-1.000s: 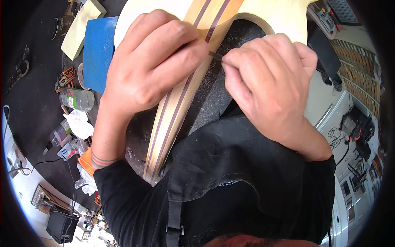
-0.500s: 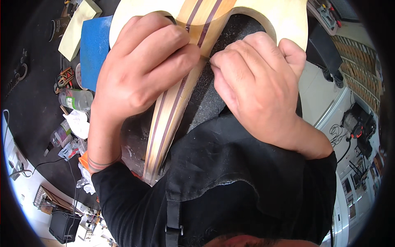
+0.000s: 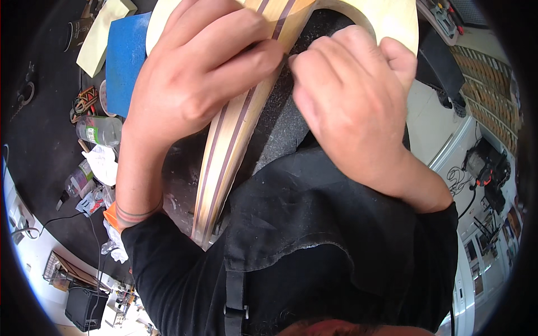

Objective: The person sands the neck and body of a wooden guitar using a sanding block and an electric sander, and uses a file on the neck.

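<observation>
An unfinished wooden guitar body [image 3: 395, 25] lies at the top of the view. Its striped neck [image 3: 224, 151], pale with dark lengthwise bands, runs down toward my apron. Over the upper neck, by the body joint, my left hand [image 3: 196, 78] is closed, thumb and fingers pressed together. My right hand [image 3: 353, 106] is curled just right of the neck, its fingertips close to those of the left. Whatever the two hands pinch, if anything, is hidden behind the fingers.
Left on the dark bench are a blue sheet [image 3: 124, 67], a pale wood block [image 3: 103, 36], a plastic bottle [image 3: 100, 130], a second bottle [image 3: 80, 178] and crumpled white paper [image 3: 102, 163]. A thin cable [image 3: 96, 235] hangs lower left. A black machine [image 3: 486, 165] stands far right.
Both hands have moved slightly upward in the view, and the left also a little to the right along the neck. The fingers stay closed.
</observation>
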The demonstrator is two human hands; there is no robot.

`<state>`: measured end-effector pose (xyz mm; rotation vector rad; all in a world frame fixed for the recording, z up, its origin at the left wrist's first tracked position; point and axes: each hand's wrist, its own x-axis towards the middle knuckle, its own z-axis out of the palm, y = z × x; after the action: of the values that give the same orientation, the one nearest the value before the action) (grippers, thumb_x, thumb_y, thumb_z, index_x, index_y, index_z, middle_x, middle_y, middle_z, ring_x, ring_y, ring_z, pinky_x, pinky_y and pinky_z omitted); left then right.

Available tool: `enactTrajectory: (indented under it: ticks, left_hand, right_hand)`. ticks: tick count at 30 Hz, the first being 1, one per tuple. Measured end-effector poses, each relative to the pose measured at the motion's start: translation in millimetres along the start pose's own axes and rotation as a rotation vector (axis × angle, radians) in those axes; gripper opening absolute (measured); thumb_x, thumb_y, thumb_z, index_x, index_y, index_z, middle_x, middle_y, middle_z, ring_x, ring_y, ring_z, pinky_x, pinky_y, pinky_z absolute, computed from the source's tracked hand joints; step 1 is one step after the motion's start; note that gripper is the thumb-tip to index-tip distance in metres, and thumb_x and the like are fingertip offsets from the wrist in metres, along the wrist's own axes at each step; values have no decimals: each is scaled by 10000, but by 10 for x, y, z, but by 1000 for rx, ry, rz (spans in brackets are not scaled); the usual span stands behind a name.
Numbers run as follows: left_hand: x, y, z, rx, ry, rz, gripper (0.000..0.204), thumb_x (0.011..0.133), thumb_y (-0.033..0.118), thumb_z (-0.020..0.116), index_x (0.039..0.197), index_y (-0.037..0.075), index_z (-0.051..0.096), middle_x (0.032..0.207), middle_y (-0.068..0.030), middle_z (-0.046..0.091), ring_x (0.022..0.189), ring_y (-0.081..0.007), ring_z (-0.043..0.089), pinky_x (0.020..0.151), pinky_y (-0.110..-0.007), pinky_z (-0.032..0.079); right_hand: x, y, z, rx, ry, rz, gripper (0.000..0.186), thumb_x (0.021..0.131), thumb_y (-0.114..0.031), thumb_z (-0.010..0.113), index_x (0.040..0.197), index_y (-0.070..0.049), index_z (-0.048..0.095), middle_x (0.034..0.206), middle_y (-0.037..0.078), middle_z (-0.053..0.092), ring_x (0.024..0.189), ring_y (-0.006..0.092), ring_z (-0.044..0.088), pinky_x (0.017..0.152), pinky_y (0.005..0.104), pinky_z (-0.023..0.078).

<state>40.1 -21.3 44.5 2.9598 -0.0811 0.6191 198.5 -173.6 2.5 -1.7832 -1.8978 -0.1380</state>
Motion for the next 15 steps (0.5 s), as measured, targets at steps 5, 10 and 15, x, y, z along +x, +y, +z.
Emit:
enactTrajectory:
  ticks: [5, 10, 15]
  left_hand:
    - [-207, -41, -72, -63, 35, -47, 369, 632, 86, 751, 992, 13, 776, 954, -111, 669, 852, -289, 657, 714, -362, 530]
    - [-80, -81, 88, 12, 104, -26, 361, 663, 28, 760, 1023, 19, 783, 938, -95, 682, 847, -286, 663, 707, -363, 527]
    - [-179, -90, 88, -24, 77, -25, 361, 647, 31, 750, 1005, 3, 785, 951, -108, 688, 849, -290, 664, 724, -367, 538]
  right_hand:
    - [-3, -28, -69, 53, 23, 1, 215, 752, -121, 824, 917, -158, 692, 925, -49, 653, 949, 179, 626, 889, 403, 346]
    - [109, 75, -197, -41, 23, 23, 203, 767, -149, 838, 925, -179, 716, 936, -64, 655, 945, 166, 622, 899, 399, 342]
    - [70, 48, -122, -13, 29, -53, 202, 766, -151, 832, 934, -151, 719, 935, -56, 655, 939, 165, 636, 875, 404, 353]
